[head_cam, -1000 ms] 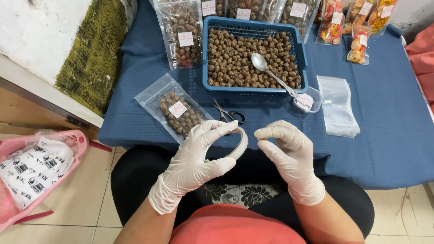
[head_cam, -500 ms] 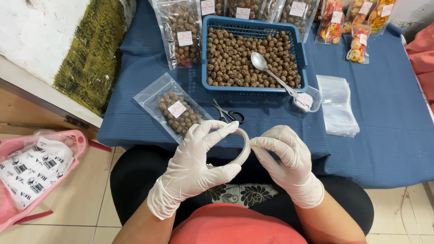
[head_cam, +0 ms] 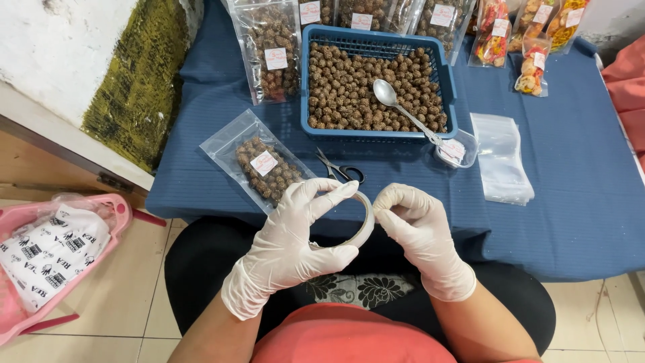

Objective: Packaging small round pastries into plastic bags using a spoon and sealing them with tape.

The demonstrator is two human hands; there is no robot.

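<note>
With the left hand point(head_cam: 289, 245) clamped on the tape roll point(head_cam: 363, 222) and the right hand's point(head_cam: 413, 232) gloved fingers pinching its edge, the tape may stick to a glove and tear it.

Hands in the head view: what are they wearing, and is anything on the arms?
Both the left hand and the right hand wear thin, whitish disposable gloves that wrinkle at the knuckles and end in loose cuffs just past the wrists. Beyond the cuffs the forearms are bare: no sleeves, watch or bracelet show. No markings or print appear on either glove.
</note>
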